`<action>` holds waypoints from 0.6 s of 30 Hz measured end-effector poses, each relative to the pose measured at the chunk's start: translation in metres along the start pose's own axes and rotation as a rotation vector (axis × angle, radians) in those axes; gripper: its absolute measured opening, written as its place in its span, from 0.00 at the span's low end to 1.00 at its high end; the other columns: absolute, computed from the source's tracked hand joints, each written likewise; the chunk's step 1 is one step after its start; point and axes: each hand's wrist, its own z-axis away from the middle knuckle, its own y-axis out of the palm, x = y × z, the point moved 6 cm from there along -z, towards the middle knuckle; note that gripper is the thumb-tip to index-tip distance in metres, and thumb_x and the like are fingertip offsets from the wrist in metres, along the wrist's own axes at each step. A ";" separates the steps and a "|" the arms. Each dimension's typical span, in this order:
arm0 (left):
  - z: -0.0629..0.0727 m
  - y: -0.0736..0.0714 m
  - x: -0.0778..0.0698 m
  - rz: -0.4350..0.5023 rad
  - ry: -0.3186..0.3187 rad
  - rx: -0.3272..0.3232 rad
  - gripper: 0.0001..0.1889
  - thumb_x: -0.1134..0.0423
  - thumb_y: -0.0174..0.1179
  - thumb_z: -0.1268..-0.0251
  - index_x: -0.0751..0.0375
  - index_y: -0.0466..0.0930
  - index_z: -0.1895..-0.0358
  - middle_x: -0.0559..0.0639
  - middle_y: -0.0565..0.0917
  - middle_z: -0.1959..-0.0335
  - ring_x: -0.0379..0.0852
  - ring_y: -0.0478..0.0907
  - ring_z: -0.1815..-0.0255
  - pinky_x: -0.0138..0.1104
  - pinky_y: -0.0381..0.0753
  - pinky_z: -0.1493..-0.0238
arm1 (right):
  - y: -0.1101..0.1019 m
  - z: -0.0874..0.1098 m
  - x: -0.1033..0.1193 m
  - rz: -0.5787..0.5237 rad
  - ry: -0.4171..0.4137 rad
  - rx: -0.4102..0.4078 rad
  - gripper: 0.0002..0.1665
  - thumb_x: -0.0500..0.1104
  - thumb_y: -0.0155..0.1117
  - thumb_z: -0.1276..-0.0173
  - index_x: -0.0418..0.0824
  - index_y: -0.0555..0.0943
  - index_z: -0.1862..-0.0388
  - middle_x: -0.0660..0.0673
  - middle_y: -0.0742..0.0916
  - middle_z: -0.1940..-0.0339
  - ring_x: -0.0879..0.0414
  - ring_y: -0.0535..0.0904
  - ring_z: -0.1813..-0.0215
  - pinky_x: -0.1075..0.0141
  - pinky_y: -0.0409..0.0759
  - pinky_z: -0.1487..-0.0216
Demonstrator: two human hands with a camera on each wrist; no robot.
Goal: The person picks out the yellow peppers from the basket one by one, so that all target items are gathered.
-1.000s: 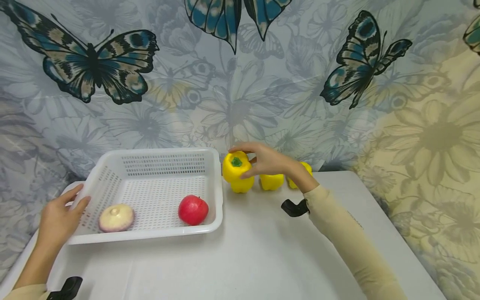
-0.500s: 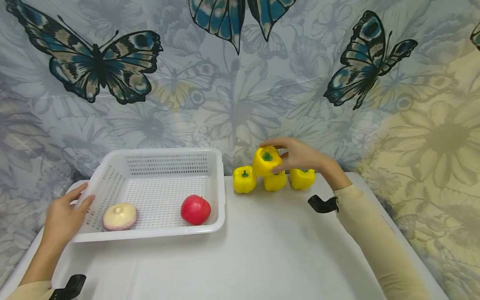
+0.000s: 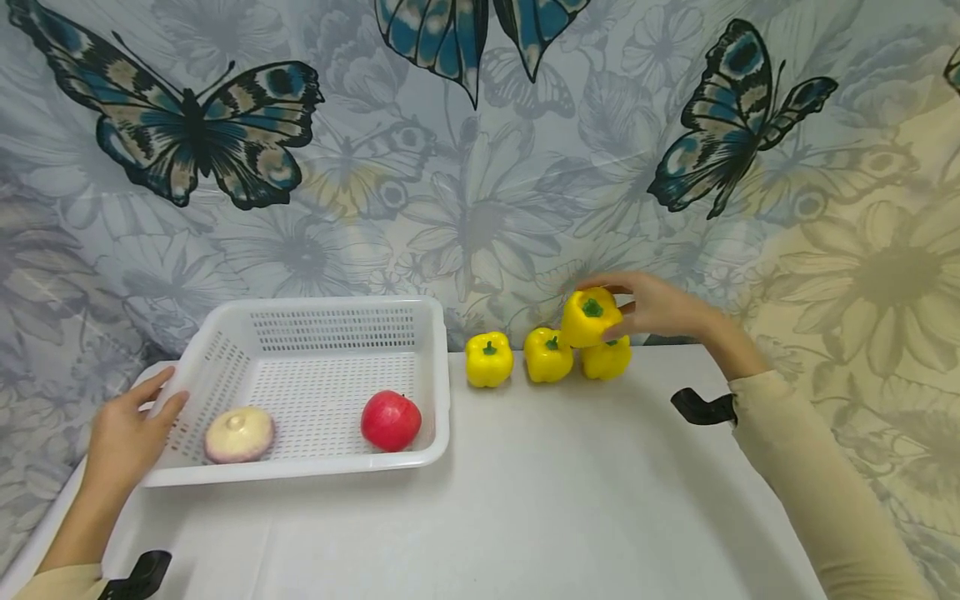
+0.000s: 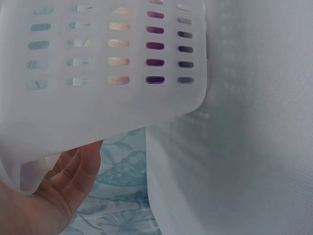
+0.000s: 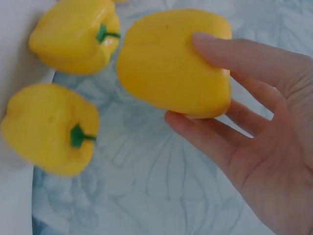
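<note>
My right hand (image 3: 652, 307) holds a yellow bell pepper (image 3: 589, 317) with a green stem, thumb on one side and fingers on the other. In the head view this pepper overlaps the rightmost of three more yellow bell peppers (image 3: 489, 360) lined up along the table's back edge. The right wrist view shows the held pepper (image 5: 171, 63) up close, beside two others (image 5: 51, 129). My left hand (image 3: 129, 425) grips the left rim of a white perforated basket (image 3: 300, 472); the left wrist view shows its fingers (image 4: 80, 174) curled under that rim.
Inside the basket lie a pale bulb with a purplish underside (image 3: 240, 433), at the front left, and a red apple (image 3: 391, 421), at the front right. The white table (image 3: 480, 517) backs onto a butterfly-print cloth (image 3: 480, 208).
My right hand has carried the yellow bell pepper to the right, from over the leftmost pepper, past the middle one, to the rightmost. The left hand stays on the basket.
</note>
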 end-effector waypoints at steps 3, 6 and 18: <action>0.000 0.000 0.000 0.000 0.000 0.002 0.28 0.60 0.52 0.26 0.73 0.61 0.29 0.80 0.71 0.44 0.79 0.74 0.48 0.24 0.66 0.80 | -0.006 0.008 -0.008 -0.009 0.035 -0.006 0.42 0.34 0.75 0.46 0.37 0.70 0.31 0.37 0.74 0.32 0.37 0.67 0.32 0.44 0.73 0.41; 0.001 -0.001 0.000 -0.001 0.008 -0.002 0.28 0.61 0.52 0.26 0.73 0.62 0.30 0.80 0.71 0.45 0.79 0.74 0.48 0.24 0.66 0.80 | -0.010 0.015 -0.014 -0.014 0.064 -0.001 0.44 0.35 0.75 0.45 0.37 0.68 0.30 0.37 0.72 0.31 0.36 0.66 0.31 0.43 0.73 0.41; 0.001 -0.001 0.000 0.011 0.018 -0.006 0.28 0.61 0.52 0.26 0.74 0.62 0.30 0.81 0.71 0.46 0.79 0.74 0.49 0.24 0.66 0.80 | -0.023 0.035 -0.039 0.059 0.068 -0.003 0.43 0.32 0.75 0.46 0.30 0.67 0.31 0.30 0.72 0.33 0.32 0.68 0.35 0.40 0.73 0.43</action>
